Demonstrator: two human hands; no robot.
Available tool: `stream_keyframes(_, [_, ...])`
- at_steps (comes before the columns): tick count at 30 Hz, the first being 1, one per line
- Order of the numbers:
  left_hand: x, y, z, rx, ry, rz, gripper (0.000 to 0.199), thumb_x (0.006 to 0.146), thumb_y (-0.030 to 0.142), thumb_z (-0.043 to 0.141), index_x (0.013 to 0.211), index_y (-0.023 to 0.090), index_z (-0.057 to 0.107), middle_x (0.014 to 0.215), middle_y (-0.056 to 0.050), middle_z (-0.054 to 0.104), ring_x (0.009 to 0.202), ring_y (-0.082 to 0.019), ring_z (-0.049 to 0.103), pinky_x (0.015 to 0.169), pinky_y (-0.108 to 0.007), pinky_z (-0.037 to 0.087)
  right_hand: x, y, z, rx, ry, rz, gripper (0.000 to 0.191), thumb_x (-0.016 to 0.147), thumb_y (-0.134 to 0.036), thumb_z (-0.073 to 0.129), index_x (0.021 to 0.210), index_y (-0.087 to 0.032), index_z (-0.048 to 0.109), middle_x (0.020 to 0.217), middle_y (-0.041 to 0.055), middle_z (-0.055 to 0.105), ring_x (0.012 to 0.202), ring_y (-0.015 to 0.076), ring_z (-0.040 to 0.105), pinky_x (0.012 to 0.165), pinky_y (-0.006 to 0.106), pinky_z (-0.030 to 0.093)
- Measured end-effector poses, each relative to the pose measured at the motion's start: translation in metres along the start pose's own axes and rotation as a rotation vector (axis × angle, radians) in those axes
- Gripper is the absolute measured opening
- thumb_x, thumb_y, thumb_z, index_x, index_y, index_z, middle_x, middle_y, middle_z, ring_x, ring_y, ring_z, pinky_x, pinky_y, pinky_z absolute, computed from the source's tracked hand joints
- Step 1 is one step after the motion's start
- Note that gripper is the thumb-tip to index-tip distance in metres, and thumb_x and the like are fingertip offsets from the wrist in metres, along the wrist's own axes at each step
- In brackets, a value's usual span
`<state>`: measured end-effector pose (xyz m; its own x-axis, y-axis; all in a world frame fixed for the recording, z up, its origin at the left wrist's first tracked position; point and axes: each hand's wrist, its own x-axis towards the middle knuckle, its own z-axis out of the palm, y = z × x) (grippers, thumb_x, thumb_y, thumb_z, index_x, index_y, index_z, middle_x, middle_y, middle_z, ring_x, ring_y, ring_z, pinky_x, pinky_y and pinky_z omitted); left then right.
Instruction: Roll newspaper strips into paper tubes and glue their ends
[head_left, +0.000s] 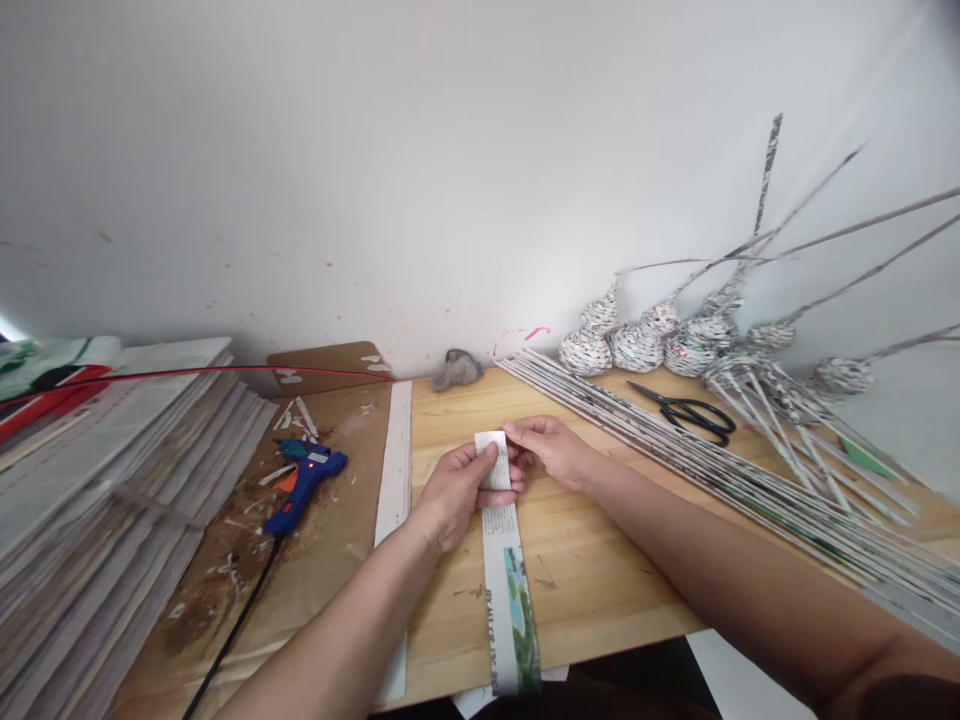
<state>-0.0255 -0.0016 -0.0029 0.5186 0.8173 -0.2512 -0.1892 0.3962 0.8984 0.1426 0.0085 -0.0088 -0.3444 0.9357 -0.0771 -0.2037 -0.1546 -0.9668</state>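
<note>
A long strip of printed newspaper (504, 570) runs from the near table edge up to my hands, with a green and blue picture on its lower part. My left hand (461, 490) grips the strip near its far end, thumb on top and fingers beneath. At the strip's upper right corner, my right hand (551, 450) has thumb and fingertips pinched together on the paper's edge. Some right fingers are hidden behind the hand and the strip.
Left lie a blue glue gun (304, 480) on stained cardboard (330, 560) and a tall paper stack (150, 500). Right are rolled paper sticks (675, 460), black scissors (686, 408) and several woven paper gourd shapes (637, 347) with long protruding sticks. A grey lump (457, 370) sits by the wall.
</note>
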Motion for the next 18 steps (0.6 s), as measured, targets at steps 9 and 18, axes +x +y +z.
stream_keyframes(9, [0.0021,-0.0018,-0.0030,0.148,0.089,0.070,0.042,0.079,0.048,0.059,0.095,0.010,0.065,0.076,-0.010,0.069,0.063,-0.015,0.065,0.057,-0.024,0.053,-0.0001,0.0059,-0.0024,-0.057,-0.081,-0.043,0.036,0.079,-0.046,0.063,0.089,-0.011,0.067,0.062,0.0020,0.062,0.054,0.0099,0.057,0.054,0.022,0.044])
stream_keyframes(18, [0.0023,-0.0019,-0.0039,0.203,0.121,0.097,0.046,0.074,0.051,0.062,0.091,0.009,0.067,0.074,-0.011,0.069,0.059,-0.014,0.063,0.052,-0.022,0.051,-0.0029,0.0005,0.0015,-0.242,-0.073,-0.152,0.035,0.081,-0.046,0.060,0.081,-0.013,0.068,0.063,0.0022,0.062,0.057,0.0102,0.056,0.053,0.021,0.042])
